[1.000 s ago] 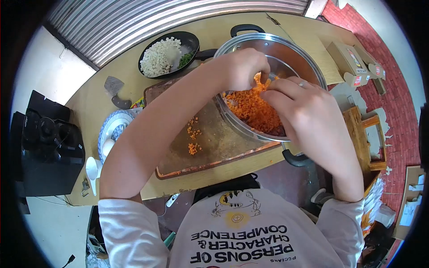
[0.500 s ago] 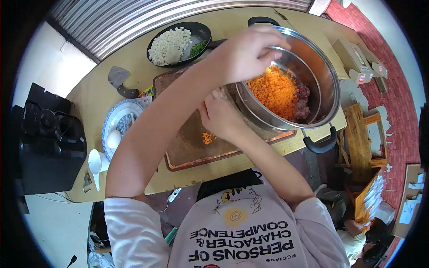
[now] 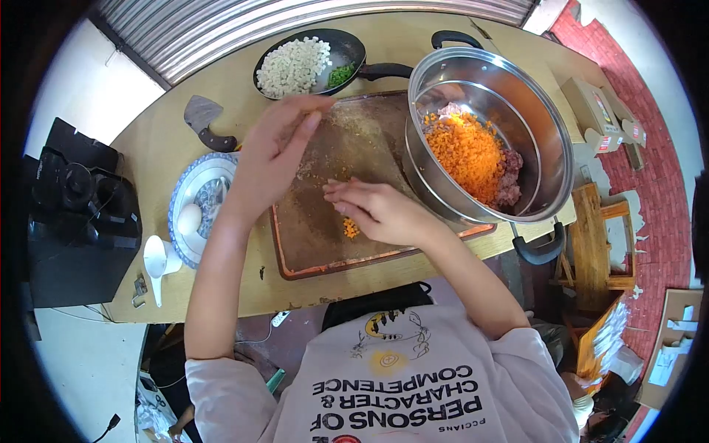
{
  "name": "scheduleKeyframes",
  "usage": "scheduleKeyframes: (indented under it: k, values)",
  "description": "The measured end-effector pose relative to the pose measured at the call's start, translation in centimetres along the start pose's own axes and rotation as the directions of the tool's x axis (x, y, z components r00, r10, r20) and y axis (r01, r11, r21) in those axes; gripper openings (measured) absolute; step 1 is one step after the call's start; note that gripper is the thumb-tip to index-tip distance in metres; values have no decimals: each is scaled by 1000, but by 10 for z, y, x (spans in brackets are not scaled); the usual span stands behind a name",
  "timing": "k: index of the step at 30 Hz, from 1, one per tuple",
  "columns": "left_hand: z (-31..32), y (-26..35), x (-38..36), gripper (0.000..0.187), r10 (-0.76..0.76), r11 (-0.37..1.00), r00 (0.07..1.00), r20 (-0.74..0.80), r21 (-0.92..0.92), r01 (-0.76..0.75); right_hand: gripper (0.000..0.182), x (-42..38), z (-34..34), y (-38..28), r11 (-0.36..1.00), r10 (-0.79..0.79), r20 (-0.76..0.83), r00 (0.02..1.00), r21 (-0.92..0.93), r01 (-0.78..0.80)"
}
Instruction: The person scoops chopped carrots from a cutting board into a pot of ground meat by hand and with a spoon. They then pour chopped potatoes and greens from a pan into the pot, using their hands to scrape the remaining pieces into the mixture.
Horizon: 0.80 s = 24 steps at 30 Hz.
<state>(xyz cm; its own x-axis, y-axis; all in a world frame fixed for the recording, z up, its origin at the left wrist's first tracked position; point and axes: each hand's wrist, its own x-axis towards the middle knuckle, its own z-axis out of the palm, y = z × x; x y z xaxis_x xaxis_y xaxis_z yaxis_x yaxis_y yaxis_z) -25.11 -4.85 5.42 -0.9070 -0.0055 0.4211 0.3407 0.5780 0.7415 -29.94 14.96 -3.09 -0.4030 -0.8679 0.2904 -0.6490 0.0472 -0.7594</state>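
Note:
My left hand [image 3: 279, 151] is raised over the left side of the brown cutting board [image 3: 310, 251], fingers stretched out and thumb apart, with nothing visible in it. On the board rests my right hand [image 3: 384, 213], its fingers extended and low over the surface. A small heap of chopped carrot [image 3: 351, 227] lies just below those fingers. Right of the board stands a large steel pot [image 3: 543, 122] with black handles. Inside are a mound of finely chopped carrot [image 3: 465, 155] and ground meat [image 3: 509, 177].
A black frying pan [image 3: 354, 52] holds white cubes [image 3: 293, 66] and chopped greens [image 3: 341, 74]. Left are a cleaver [image 3: 203, 118], a blue-rimmed plate [image 3: 179, 238] with an egg [image 3: 189, 219], and a white scoop [image 3: 156, 266]. Small boxes [image 3: 591, 107] stand at right.
My left hand has moved from above the pot leftward to over the board, its fingers opening. My right hand has lowered and shifted slightly right, fingers now straighter.

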Motion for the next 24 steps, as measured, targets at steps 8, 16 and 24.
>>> scheduleKeyframes:
  k: [8, 16, 24]
  values:
    - [36, -68, -51, 39, -230, 949, 969, -86, 199, 243, 38, 9, 22, 29, 925, 3, -254, 967, -368, -100]
    - [59, -43, -78, 43, -220, 910, 971, 88, 377, 172, 39, -20, -5, -23, 988, 150, 70, 986, -46, -147]
    - [62, 1, -97, 42, -304, 953, 940, 158, 47, 300, 43, -27, 19, -6, 957, 84, -178, 980, -258, -129]
